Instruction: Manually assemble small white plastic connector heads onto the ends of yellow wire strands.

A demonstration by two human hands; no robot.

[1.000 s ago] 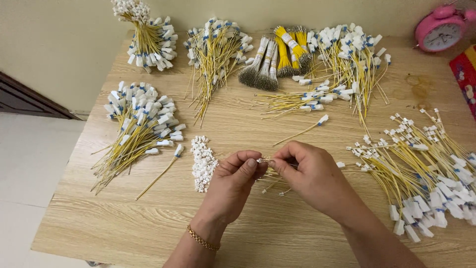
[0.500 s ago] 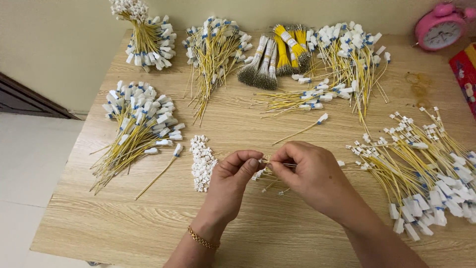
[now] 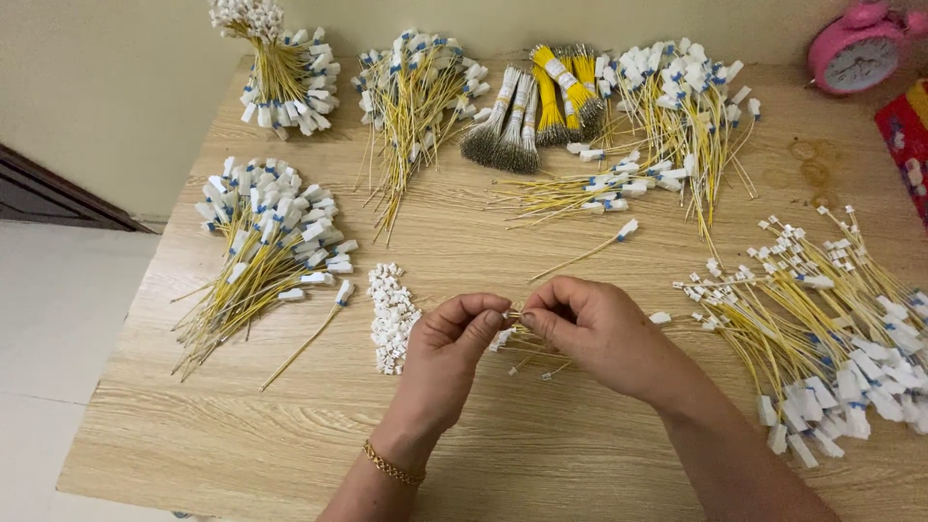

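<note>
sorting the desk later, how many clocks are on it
1: a pink clock at the table's far right corner, partly cut off by the frame edge. Others could sit out of view.

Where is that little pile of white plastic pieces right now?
The pile of white pieces lies on the wooden table in the head view, just left of the left hand, with a heap of yellow wires further to its left.

Table (image 3: pixel 541 454): light wood grain, pale tan
Wire bundles (image 3: pixel 261 261): yellow, white tags with blue marks; left edge, far edge, right edge
Connector pile (image 3: pixel 391 314): white, near table middle
Tied bundles (image 3: pixel 556 97): yellow and grey, white bands, far edge
Clock (image 3: pixel 855 48): pink, white face, far right corner
Bracelet (image 3: pixel 391 466): gold, left wrist
Packet (image 3: pixel 907 145): red, right edge
</note>
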